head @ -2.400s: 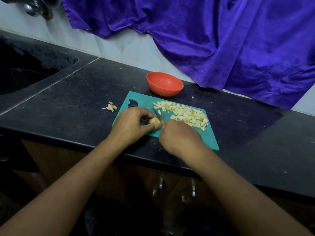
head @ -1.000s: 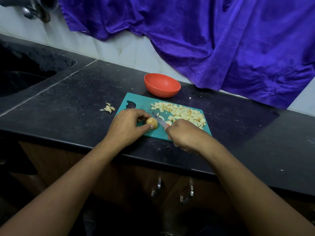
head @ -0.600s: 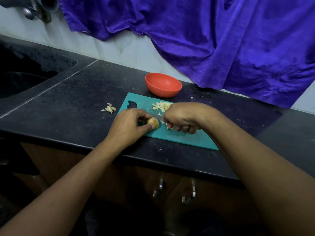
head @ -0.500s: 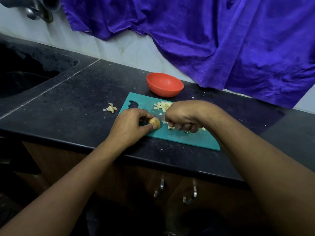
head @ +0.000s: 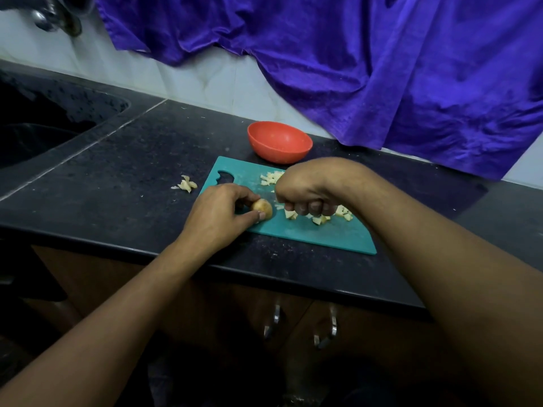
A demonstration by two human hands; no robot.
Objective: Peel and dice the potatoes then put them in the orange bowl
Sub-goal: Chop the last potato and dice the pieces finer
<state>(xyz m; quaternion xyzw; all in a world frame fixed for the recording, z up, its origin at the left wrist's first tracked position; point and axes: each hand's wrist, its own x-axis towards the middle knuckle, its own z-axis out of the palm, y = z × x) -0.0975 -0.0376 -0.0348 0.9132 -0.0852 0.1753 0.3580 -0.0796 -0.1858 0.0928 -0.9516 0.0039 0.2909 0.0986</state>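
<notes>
A small potato piece (head: 262, 209) is pinched on the cutting board (head: 323, 235) by the thumb and fingertips of the left hand (head: 219, 218). The right hand (head: 305, 190) is curled tight, seemingly round a hidden knife. Dicing is judged under way; a downward cut clear of the fingertips is needed next.

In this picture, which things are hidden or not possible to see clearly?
Knife: head view, hidden inside the curled right hand.
Diced potato: head view, right hand and forearm cover most of the pile.
Potato: head view, left hand hides its left part.
Tap: head view, top edge cuts it off.
</notes>
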